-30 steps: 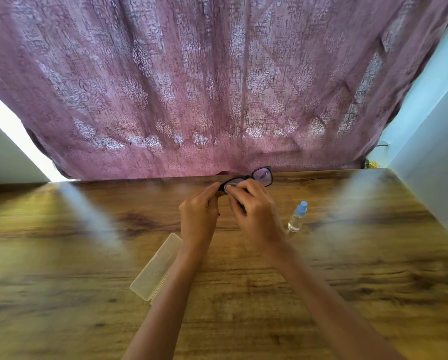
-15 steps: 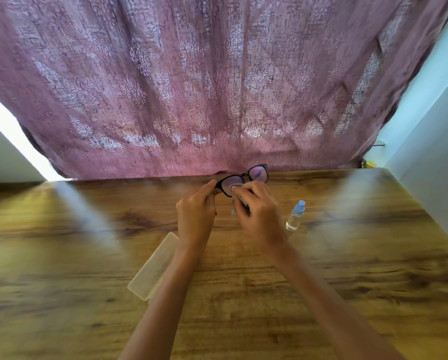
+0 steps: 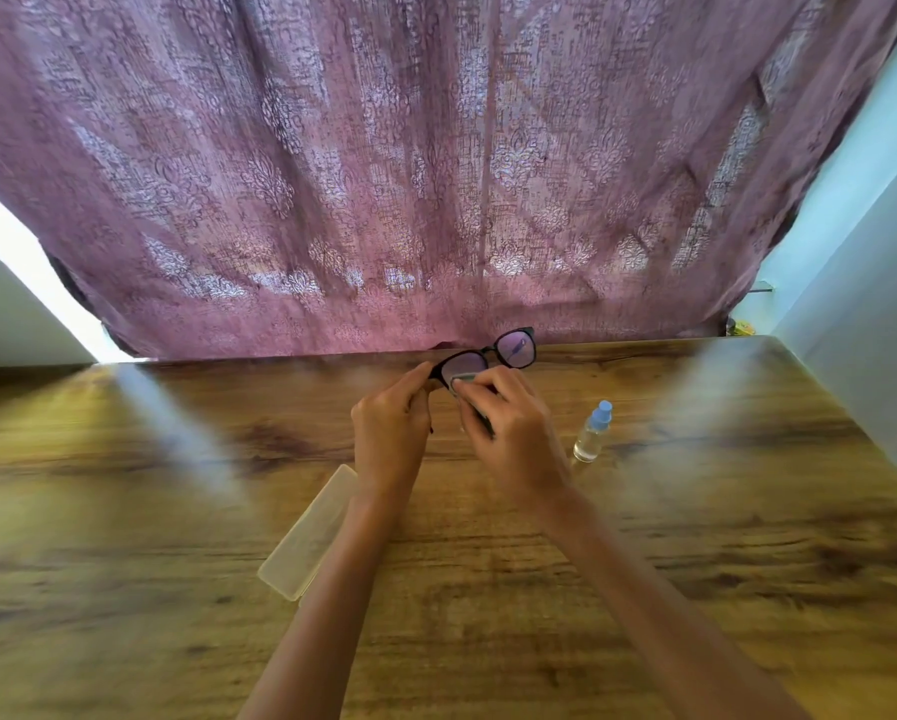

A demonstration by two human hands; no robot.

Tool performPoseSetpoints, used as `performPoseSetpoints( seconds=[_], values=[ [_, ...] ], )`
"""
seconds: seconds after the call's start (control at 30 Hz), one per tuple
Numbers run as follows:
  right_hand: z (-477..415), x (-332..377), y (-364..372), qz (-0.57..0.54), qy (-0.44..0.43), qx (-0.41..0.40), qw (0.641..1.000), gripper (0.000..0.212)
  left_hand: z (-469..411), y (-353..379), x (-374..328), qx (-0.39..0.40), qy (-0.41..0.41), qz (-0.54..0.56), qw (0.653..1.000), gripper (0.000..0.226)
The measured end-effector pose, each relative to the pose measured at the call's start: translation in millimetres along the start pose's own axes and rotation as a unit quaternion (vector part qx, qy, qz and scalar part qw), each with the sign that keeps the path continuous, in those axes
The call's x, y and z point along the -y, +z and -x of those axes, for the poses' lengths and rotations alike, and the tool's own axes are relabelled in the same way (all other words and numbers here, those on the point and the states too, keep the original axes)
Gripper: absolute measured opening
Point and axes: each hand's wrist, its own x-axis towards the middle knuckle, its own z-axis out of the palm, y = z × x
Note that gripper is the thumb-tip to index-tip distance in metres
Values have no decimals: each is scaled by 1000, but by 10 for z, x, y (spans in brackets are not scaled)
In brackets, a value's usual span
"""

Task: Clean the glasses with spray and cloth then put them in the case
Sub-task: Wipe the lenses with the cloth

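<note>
**Item 1.** Black-framed glasses with tinted-looking lenses (image 3: 515, 348): held up above the far edge of the wood-grain table (image 3: 696, 537), in front of the mauve patterned curtain (image 3: 384, 174).

**Item 2.** Left hand (image 3: 392, 428): fingers curled, pinching the frame at its left end.

**Item 3.** Right hand (image 3: 509, 433): fingers bent, pressing a small pale cloth (image 3: 464, 378) against the nearer lens. The far lens was uncovered.

**Item 4.** Small clear spray bottle with a blue cap (image 3: 593, 432): upright on the table, just right of the right hand, untouched.

**Item 5.** Translucent oblong case (image 3: 309, 537): flat on the table, partly under the left forearm. Whether its lid was open could not be told.

**Hazards, as judged.**
- Hard rubbing against a one-ended grip could twist the frame or loosen the pinch, dropping the glasses onto the table.
- A wide stroke by the right hand could tip the bottle.
- The left forearm could nudge the case.
</note>
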Motion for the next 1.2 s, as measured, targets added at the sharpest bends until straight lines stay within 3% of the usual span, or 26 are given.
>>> performPoseSetpoints(
  seconds=[0.2,0.33,0.6,0.73,0.87,1.0,1.2],
  values=[
    [-120,-17,-5,-3,16,-8,1000,18,20,38,-23,-10,34,-9,999,24],
    [-128,-90,-38,4,57,-25,998,18,13,17,9,-14,7,2,1000,27],
    [-89,-277,-257,-89,205,-150,963,11,48,-74,81,1,-23,16,1000,30],
    [-89,-395,-277,-139,311,-133,931,15,73,-67,89,4,-17,24,1000,31],
    [-83,-382,-216,-263,403,-138,866,17,71,-59,81,6,-14,22,1000,30],
    [-102,-349,-189,-354,443,-154,809,12,75,-63,83,11,1,24,1000,29],
    [-172,-388,-240,-440,483,-93,751,15,-48,-165,163,95,-9,6,995,23]
  ],
)
